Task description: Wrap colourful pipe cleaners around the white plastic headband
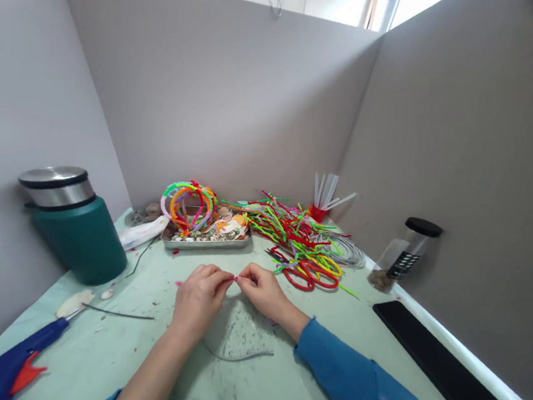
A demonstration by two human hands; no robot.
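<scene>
My left hand [201, 294] and my right hand [262, 290] meet fingertip to fingertip over the middle of the table. Both are closed in a pinch on a small pink piece [236, 278], of which only a bit shows between the fingers; its kind is too small to make out. Below my hands a thin grey wire [248, 357] lies curved on the pale green tablecloth [231, 396]. To the right of my right hand are red-handled scissors [299, 278], beside a heap of colourful pipe cleaners [289, 226].
A metal tray [208, 242] at the back holds shells and colourful fuzzy rings [190, 205]. A blue glue gun [25, 362] and a green flask [78, 234] stand left. On the right are coiled grey wire [346, 248], a jar [405, 253] and a black slab [428, 348].
</scene>
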